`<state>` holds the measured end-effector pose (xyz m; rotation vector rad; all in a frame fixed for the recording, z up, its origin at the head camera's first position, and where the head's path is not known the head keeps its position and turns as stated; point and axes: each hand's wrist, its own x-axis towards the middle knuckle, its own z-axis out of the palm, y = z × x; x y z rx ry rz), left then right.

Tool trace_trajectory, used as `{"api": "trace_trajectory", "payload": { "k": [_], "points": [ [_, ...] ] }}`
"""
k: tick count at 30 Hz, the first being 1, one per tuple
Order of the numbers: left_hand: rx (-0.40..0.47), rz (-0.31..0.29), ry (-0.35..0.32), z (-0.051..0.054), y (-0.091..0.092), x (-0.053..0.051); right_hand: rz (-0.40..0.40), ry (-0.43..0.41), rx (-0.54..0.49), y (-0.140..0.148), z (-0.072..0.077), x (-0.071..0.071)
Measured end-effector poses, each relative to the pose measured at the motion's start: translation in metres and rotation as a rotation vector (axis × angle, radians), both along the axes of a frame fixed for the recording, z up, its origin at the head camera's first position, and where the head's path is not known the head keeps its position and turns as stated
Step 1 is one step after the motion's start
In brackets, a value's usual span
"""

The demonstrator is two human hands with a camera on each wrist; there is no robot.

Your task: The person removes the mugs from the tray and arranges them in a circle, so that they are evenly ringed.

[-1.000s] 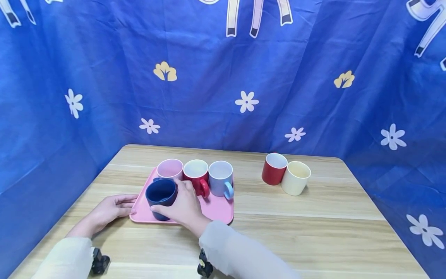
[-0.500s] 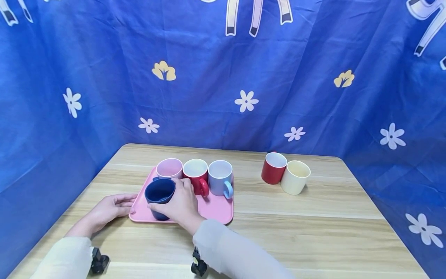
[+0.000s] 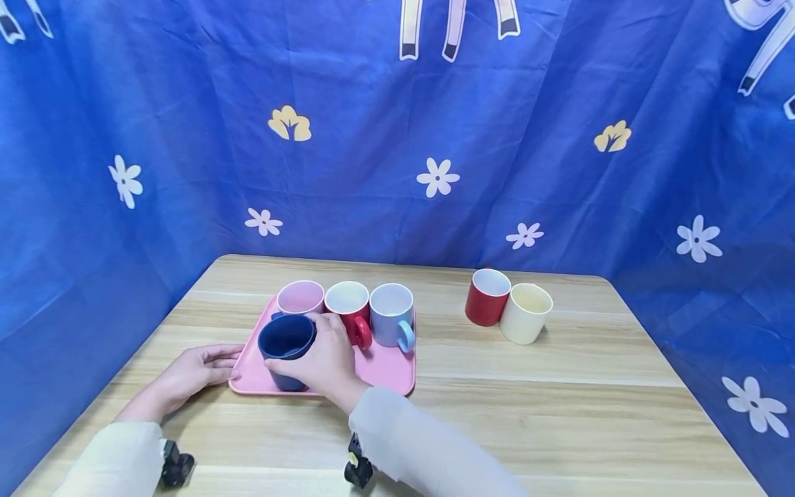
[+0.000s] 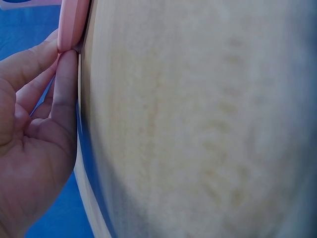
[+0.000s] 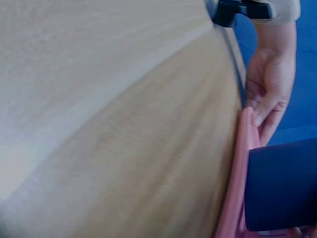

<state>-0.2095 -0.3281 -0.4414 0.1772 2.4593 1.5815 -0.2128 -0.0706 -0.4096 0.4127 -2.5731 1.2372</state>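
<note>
The pink tray [image 3: 388,373] lies on the wooden table with a pink mug [image 3: 301,297], a red mug [image 3: 348,304] and a light blue mug [image 3: 390,324] along its back. At the tray's front left is a dark blue mug [image 3: 287,373], its handle turned to the back left. My right hand [image 3: 329,359] grips this mug around its right side, thumb in front; the far fingers are mostly hidden. My left hand [image 3: 189,378] pinches the tray's left front corner, thumb on the rim [image 4: 74,22] in the left wrist view. The dark blue mug [image 5: 282,186] also shows in the right wrist view.
Another red mug [image 3: 487,304] and a cream mug [image 3: 524,317] stand close together at the back right of the table [image 3: 528,414]. A blue patterned cloth [image 3: 373,172] hangs behind and at both sides.
The dark blue mug has barely shifted in my right hand. My left hand keeps its place at the tray corner. The whole head view has drifted slightly.
</note>
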Motion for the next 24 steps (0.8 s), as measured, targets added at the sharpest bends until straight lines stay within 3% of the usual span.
{"api": "trace_trajectory", "payload": {
  "k": [12,24],
  "points": [
    [0.008,0.004,-0.007,-0.002,-0.001,-0.002,0.039,-0.027,-0.044,0.02,0.037,-0.006],
    [0.015,0.004,-0.014,-0.002,-0.001,-0.003,0.078,0.062,-0.182,0.059,0.066,-0.018]
  ]
}}
